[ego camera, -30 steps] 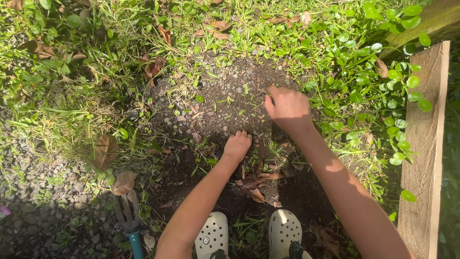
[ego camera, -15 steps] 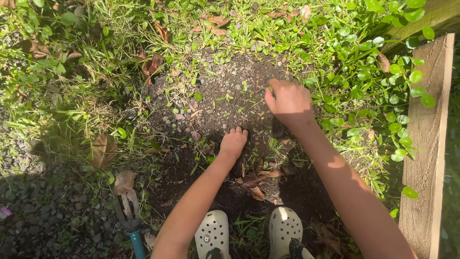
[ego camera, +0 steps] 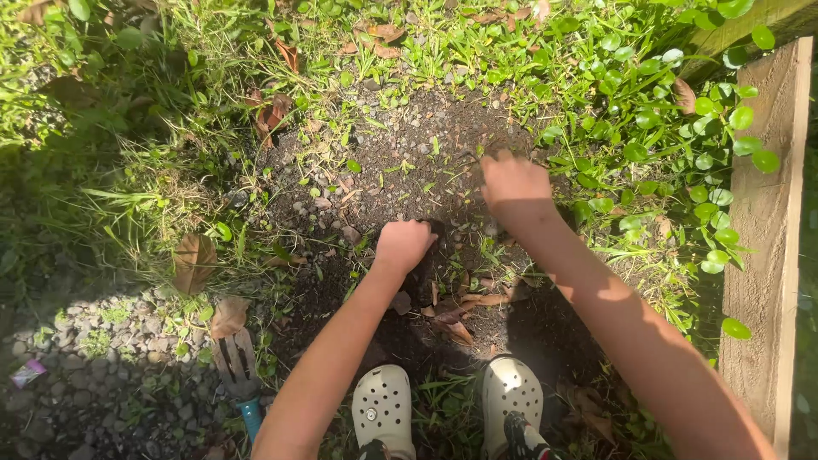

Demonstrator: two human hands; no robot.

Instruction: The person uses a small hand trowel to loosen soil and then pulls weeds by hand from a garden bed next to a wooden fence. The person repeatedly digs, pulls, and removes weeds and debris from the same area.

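Two bare hands work one patch of dark, gravelly soil (ego camera: 400, 170), ringed by grass and round-leaved groundcover (ego camera: 682, 145), with a weathered wooden plank (ego camera: 763, 221) standing along the right edge.

Largest change: over the last second the left hand (ego camera: 402, 243) has slid up and to the left across the soil and curled tighter. It now sits knuckles-up as a loose fist pressed on the dirt near the patch's middle. Fingers tucked under; cannot tell whether they pinch a stem or only soil.

Right hand (ego camera: 514, 183): little travel, a slight drift toward the far right rim of the patch, where soil meets the groundcover. Fingers bent downward, tips at or in the dirt, narrow spread; anything gripped is hidden under the hand.

Hands are apart, a strip of bare soil with small green sprouts (ego camera: 405, 170) between them.

Judgement: the work looks like picking small growth out of the patch by hand, and the left hand's shift reads as a move to a fresh spot.

Smaller things: pale perforated clogs (ego camera: 383, 409) at the near edge, dry brown leaves (ego camera: 456, 319) just ahead of them, and a hand fork with a blue handle (ego camera: 237, 370) lying untouched on the gravel to the left, well apart from both hands.
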